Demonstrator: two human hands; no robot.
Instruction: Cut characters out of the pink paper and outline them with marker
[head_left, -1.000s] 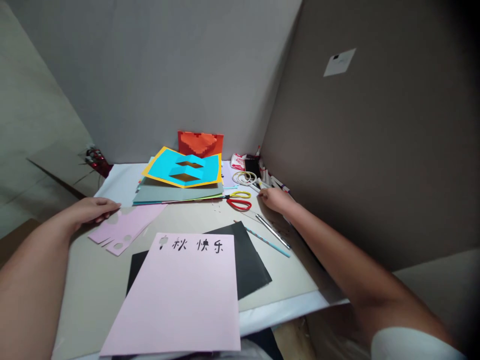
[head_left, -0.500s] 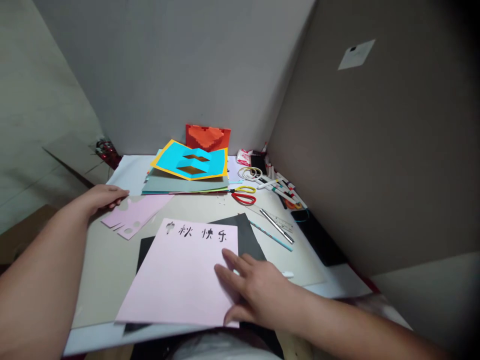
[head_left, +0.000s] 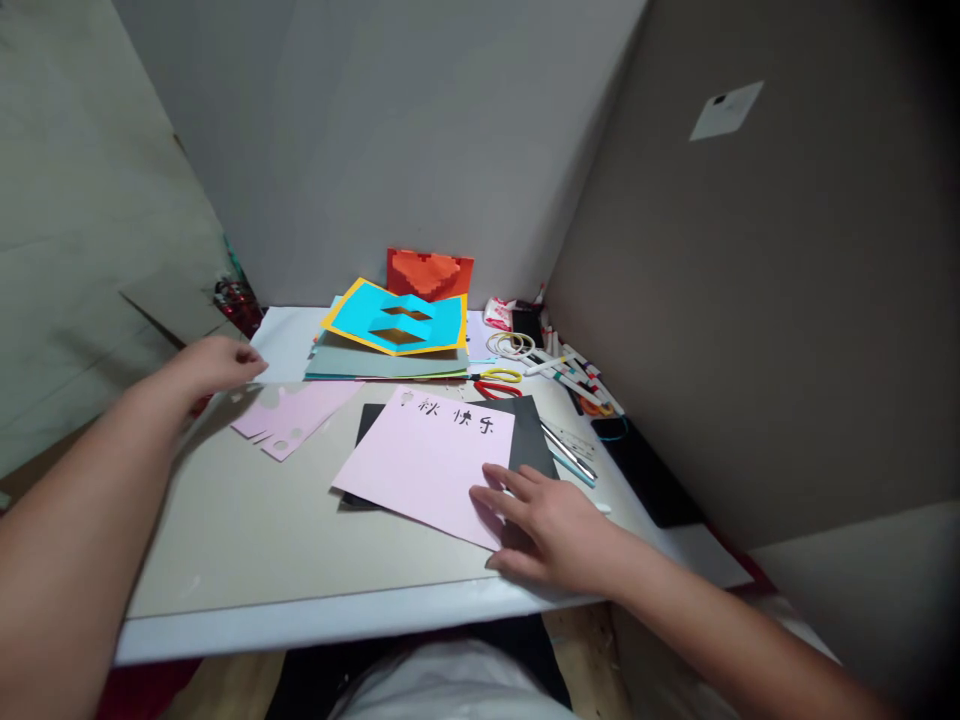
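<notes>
My right hand lies with spread fingers on the right edge of a pink sheet. Black handwritten characters run along the sheet's top, and a small cutout marks its upper left corner. Beneath it a dark sheet sticks out at the right and left. At the table's left edge, my left hand is loosely bent, with nothing visible in its fingers. Close by lies a cut pink piece with round holes and slits.
Behind are a blue-and-yellow pop-up card on stacked paper and a red-orange card. To the right lie scissors, a silver pen, several markers and a dark flat object. Grey panels rise at the back and right.
The pink sheet and the dark sheet have moved away from me, the pink one turning clockwise, with my right hand on it. My left hand has lifted slightly from the cut pink piece.
</notes>
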